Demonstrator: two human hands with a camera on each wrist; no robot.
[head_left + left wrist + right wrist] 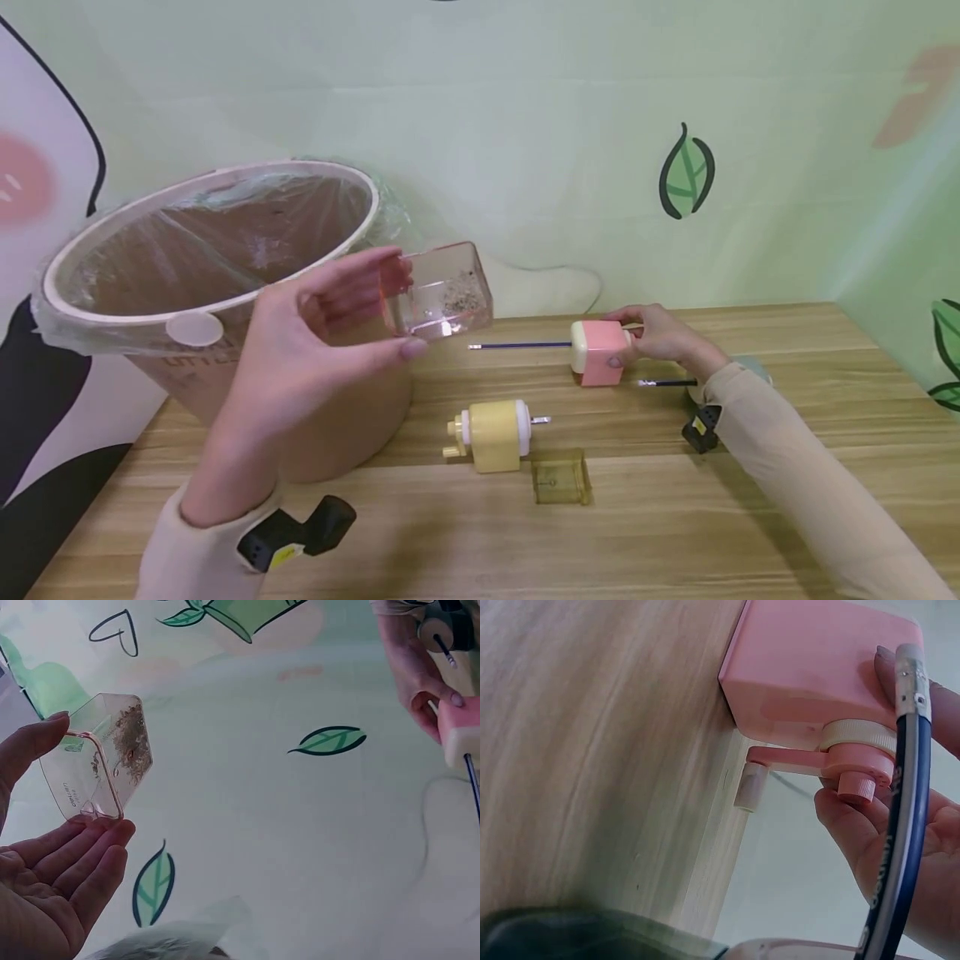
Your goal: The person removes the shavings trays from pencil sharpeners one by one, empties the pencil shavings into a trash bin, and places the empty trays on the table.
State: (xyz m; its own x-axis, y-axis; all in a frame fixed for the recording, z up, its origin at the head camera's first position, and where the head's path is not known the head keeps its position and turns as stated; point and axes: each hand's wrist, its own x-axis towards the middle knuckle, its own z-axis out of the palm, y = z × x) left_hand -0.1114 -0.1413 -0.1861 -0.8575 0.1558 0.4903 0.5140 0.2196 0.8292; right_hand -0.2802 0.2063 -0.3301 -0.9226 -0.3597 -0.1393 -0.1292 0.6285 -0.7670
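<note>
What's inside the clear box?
The clear box has brownish crumbs, maybe pencil shavings, mostly at one end. The left hand covers one corner, so I can't see there.

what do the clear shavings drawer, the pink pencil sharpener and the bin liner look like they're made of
The shavings drawer looks like rigid, glossy, pink-tinted plastic: shavings show through its walls. The pink pencil sharpener is probably molded plastic, smooth and satin, judging by its even color and soft sheen. The bin liner seems to be thin, shiny plastic film, being see-through and wrinkled.

Pencil (pixel 521 345) in sharpener (pixel 602 353), bin (pixel 363 412) left
</note>
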